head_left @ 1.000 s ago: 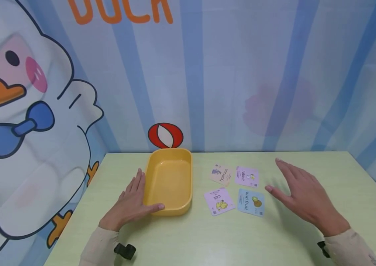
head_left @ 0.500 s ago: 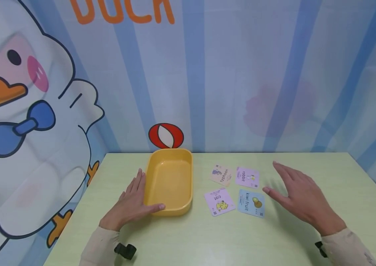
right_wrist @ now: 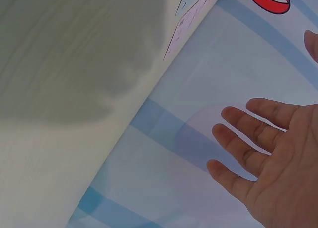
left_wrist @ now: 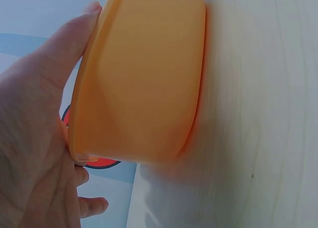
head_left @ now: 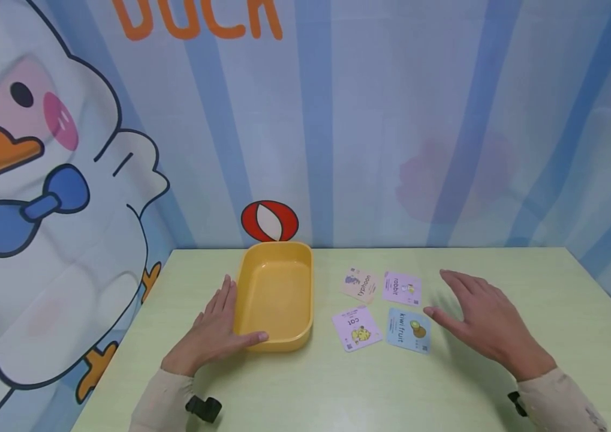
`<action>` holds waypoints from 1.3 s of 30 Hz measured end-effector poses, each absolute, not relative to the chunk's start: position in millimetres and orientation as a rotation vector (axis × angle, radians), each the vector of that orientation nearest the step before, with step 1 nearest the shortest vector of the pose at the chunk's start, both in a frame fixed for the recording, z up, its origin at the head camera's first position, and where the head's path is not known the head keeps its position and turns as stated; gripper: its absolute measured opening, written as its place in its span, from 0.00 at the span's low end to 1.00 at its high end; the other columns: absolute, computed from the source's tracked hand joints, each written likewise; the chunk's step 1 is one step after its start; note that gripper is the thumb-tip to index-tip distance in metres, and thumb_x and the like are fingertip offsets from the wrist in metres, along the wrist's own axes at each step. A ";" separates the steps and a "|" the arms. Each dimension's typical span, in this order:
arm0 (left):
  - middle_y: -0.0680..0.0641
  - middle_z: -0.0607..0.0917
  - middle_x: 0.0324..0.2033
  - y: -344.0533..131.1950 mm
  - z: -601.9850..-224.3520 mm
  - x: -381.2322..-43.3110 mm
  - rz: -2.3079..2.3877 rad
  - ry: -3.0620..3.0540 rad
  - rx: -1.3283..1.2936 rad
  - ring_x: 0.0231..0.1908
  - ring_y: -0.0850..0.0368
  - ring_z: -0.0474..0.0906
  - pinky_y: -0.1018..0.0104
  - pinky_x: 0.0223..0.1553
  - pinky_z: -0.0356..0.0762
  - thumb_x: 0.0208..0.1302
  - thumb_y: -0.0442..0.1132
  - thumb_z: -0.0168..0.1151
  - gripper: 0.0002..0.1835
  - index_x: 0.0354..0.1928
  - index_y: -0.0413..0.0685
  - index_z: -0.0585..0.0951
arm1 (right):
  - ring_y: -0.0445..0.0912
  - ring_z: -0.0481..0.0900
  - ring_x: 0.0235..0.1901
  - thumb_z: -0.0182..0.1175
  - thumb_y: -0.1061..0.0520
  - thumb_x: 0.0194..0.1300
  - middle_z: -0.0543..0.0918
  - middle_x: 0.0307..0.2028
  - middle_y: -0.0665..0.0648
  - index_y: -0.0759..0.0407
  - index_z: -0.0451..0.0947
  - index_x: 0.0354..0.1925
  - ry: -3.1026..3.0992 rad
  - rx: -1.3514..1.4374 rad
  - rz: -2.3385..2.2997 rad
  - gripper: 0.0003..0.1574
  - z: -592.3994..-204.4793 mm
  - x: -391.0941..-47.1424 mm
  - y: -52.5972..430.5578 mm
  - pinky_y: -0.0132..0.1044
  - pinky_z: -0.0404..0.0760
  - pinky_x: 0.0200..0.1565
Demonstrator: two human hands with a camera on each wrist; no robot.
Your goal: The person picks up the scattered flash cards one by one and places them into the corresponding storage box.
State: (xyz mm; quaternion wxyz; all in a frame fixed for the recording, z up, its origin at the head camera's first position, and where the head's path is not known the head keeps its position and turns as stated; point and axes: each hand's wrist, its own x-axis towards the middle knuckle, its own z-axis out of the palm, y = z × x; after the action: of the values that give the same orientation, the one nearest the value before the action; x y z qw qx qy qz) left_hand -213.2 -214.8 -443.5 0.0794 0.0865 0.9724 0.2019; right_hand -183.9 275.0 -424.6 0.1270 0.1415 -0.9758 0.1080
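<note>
A yellow plastic tray [head_left: 301, 336] stands left of the table's middle. My left hand [head_left: 209, 333] rests against its left side, fingers straight along the wall and thumb laid at the near rim. In the left wrist view the thumb touches the rim of the tray [left_wrist: 144, 79]. To the tray's right lie a typhoon card [head_left: 359, 284], a rabbit card [head_left: 402, 288], a cat card [head_left: 357, 328] and a kiwi fruit card [head_left: 408, 330]. My right hand [head_left: 491, 321] hovers just right of the cards, holding nothing. Its fingers are spread and relaxed in the right wrist view.
The pale table [head_left: 310, 396] meets a blue striped backdrop [head_left: 359, 120] at its far edge. A large printed duck [head_left: 57, 270] covers the left side of the backdrop. Both wrists wear black straps, one with a small black block [head_left: 204, 409].
My right hand has drifted slightly left, toward the kiwi fruit card. My left hand, the tray and the cards have stayed in place.
</note>
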 end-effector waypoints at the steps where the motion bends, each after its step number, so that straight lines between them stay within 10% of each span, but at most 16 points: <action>1: 0.42 0.33 0.81 -214.8 -443.5 -213.3 0.602 2.910 0.263 0.79 0.33 0.38 0.23 0.69 0.46 0.48 0.83 0.59 0.74 0.81 0.44 0.36 | 0.68 0.70 0.64 0.56 0.26 0.68 0.72 0.67 0.69 0.63 0.65 0.73 -2.840 0.412 0.313 0.54 -425.0 -184.2 275.0 0.69 0.68 0.61; 39: 0.41 0.34 0.81 -215.5 -445.9 -214.3 0.625 2.903 0.270 0.78 0.33 0.40 0.23 0.69 0.48 0.50 0.80 0.61 0.73 0.81 0.43 0.36 | 0.63 0.78 0.56 0.63 0.28 0.62 0.79 0.60 0.67 0.66 0.74 0.65 -2.848 0.490 0.227 0.51 -441.3 -193.4 262.3 0.62 0.78 0.53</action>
State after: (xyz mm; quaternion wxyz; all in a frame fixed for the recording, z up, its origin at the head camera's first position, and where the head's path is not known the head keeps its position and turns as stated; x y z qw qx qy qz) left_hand -214.3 -215.5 -445.9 0.0797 0.0903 0.9705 0.2089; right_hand -193.4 262.3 -441.3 0.1209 0.1679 -0.9753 0.0777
